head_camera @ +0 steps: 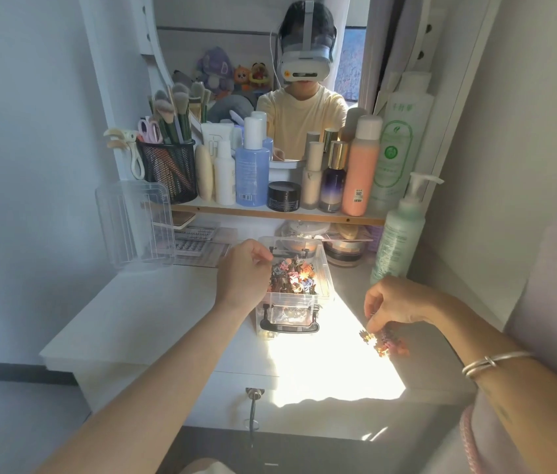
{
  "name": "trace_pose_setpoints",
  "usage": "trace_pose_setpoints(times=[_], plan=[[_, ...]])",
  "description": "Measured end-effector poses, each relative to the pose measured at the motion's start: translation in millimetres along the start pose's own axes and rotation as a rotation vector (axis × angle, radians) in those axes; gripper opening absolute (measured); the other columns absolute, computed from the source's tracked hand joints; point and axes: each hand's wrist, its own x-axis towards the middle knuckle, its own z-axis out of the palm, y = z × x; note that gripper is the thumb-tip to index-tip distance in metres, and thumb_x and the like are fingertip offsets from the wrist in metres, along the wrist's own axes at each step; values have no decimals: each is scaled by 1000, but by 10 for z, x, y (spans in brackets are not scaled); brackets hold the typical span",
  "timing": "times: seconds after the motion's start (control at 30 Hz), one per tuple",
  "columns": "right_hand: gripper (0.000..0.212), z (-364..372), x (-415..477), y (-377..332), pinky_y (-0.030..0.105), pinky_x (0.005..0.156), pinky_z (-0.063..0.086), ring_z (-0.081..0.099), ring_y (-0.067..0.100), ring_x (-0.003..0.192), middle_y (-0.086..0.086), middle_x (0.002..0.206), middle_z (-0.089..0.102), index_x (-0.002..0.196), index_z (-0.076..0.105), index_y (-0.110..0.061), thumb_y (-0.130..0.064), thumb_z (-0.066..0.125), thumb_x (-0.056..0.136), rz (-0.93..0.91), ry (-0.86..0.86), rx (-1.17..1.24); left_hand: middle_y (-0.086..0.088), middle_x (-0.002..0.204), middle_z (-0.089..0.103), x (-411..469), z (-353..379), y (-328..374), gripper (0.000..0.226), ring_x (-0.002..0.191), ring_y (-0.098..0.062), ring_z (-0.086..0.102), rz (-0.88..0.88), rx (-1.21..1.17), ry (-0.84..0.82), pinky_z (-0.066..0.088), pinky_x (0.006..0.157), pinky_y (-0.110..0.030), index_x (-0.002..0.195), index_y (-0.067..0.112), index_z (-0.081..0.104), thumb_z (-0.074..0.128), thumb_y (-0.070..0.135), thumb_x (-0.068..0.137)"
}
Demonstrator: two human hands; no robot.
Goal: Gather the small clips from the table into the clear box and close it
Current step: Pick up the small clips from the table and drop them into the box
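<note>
The clear box (325, 268) stands open in the middle of the white table (154, 323), with a black latch handle on its near side and many small coloured clips (292, 278) heaped inside. My left hand (244, 271) hovers over the box's left rim, fingers curled toward the heap; whether it holds a clip is hidden. A small pile of clips (386, 342) lies on the table to the right, in a sunlit patch. My right hand (395, 304) reaches down onto that pile, fingertips pinched on some of the clips. The box's clear lid (133, 224) leans upright at the back left.
A shelf (270, 213) behind the box carries cosmetic bottles, a black jar and a mesh cup of brushes. A tall green pump bottle (400, 230) stands at the right, close to my right hand. A mirror shows a person in a headset. Jars and lash trays sit under the shelf.
</note>
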Motion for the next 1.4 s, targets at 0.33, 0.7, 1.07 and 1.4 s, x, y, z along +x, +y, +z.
trace_pose_setpoints(times=[0.33, 0.7, 1.07, 1.4], plan=[[16, -492, -168, -635, 25, 76, 56, 64, 15, 66, 6, 74, 64, 76, 62, -11, 2, 71, 73, -271, 236, 610, -8, 101, 66, 5, 6, -14, 22, 96, -25, 59, 8, 14, 6, 44, 80, -30, 79, 12, 60, 44, -1, 86], [33, -531, -193, -801, 17, 67, 54, 60, 17, 96, 4, 114, 58, 115, 58, -7, -2, 62, 83, -295, 111, 622, -10, 101, 66, 11, -26, -37, 18, 94, -19, 57, 21, -9, -14, 40, 83, -25, 85, 5, 64, 47, -2, 86], [59, -204, -308, -148, 27, 57, 56, 63, 22, 86, 3, 98, 58, 114, 50, -15, -55, 65, 74, 203, -323, -43, -10, 102, 66, 2, -25, -23, 20, 91, -15, 54, 15, 8, 0, 39, 82, -24, 85, 4, 64, 45, -3, 86], [21, 49, -141, -157, 20, 49, 51, 56, 12, 54, 4, 63, 58, 76, 50, -12, 0, 67, 80, 73, -201, 99, -10, 102, 66, 1, -18, -22, 20, 90, -15, 53, 26, 30, 5, 39, 81, -24, 84, 6, 63, 45, -3, 85]])
